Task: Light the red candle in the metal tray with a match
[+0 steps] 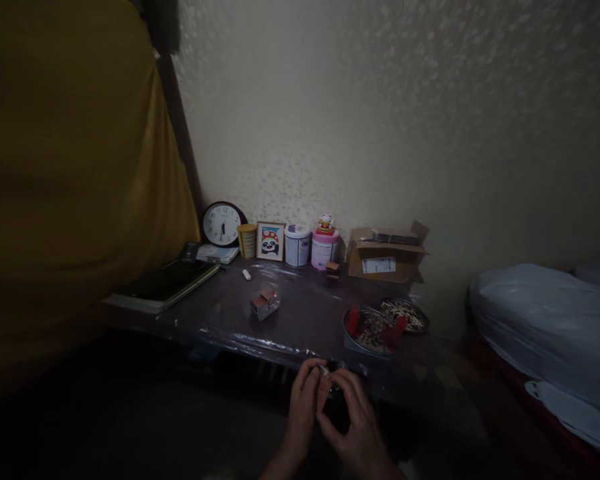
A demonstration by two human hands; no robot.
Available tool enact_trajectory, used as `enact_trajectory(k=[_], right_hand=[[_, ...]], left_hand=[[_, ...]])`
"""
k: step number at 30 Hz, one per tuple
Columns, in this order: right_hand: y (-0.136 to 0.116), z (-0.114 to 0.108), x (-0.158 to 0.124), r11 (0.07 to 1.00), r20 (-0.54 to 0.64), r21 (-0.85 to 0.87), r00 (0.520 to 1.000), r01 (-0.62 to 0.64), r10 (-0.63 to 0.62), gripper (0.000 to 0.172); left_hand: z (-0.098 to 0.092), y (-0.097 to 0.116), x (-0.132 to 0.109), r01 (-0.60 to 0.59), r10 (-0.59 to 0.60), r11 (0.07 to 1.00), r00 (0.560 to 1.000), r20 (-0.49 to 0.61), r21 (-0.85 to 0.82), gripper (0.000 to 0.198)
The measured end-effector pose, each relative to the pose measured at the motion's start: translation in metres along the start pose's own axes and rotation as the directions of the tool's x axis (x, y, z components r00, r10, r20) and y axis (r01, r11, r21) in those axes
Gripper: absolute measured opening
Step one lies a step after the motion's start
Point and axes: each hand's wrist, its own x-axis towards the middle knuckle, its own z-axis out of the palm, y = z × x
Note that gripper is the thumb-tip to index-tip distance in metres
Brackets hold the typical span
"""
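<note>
My left hand [303, 407] and my right hand [353, 420] meet just in front of the table's near edge. Both pinch a small reddish matchbox [323, 392] held between their fingertips. On the plastic-covered dark table [305, 313] behind them lies a small stack of similar matchboxes [264, 303]. To the right stand a round metal tray [370, 331] filled with matchsticks and red pieces, and a second tray [405, 313] of sticks behind it.
Along the wall stand a round clock [223, 224], a panda picture [271, 241], tins [297, 245], a pink tin with a figurine [325, 247] and an open cardboard box [386, 257]. Books [165, 285] lie left, by a yellow curtain [70, 187]. A white bag [545, 320] sits right.
</note>
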Motion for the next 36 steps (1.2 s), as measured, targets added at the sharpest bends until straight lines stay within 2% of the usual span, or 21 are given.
enact_trajectory(k=[9,18,26,28,31,36], right_hand=[[-0.001,-0.002,0.003,1.000,0.002,0.015,1.000,0.000,0.000,0.047],[-0.006,-0.004,0.004,0.998,0.004,0.062,1.000,0.009,-0.009,0.043],[-0.003,-0.002,0.002,0.997,-0.003,0.068,1.000,-0.027,0.027,0.046],[-0.002,-0.004,0.003,0.996,-0.004,0.085,1.000,-0.026,0.027,0.041],[0.002,-0.007,0.007,0.993,-0.031,0.112,0.999,-0.038,0.042,0.033],[0.010,-0.017,0.015,0.960,-0.029,0.229,0.984,-0.164,0.175,0.019]], left_hand=[[0.003,0.002,-0.001,0.017,-0.015,1.000,0.998,-0.054,0.026,0.017],[-0.001,-0.004,-0.001,-0.042,0.057,0.982,0.995,-0.080,0.186,0.020],[0.000,-0.001,0.001,-0.027,0.038,0.987,0.997,-0.065,0.155,0.018],[0.000,0.000,0.002,-0.024,0.031,0.985,0.999,-0.041,0.172,0.018],[-0.002,0.003,0.001,0.005,-0.015,0.982,0.999,0.051,0.190,0.020],[-0.007,0.012,-0.001,0.028,-0.079,0.980,0.963,0.257,0.198,0.038]])
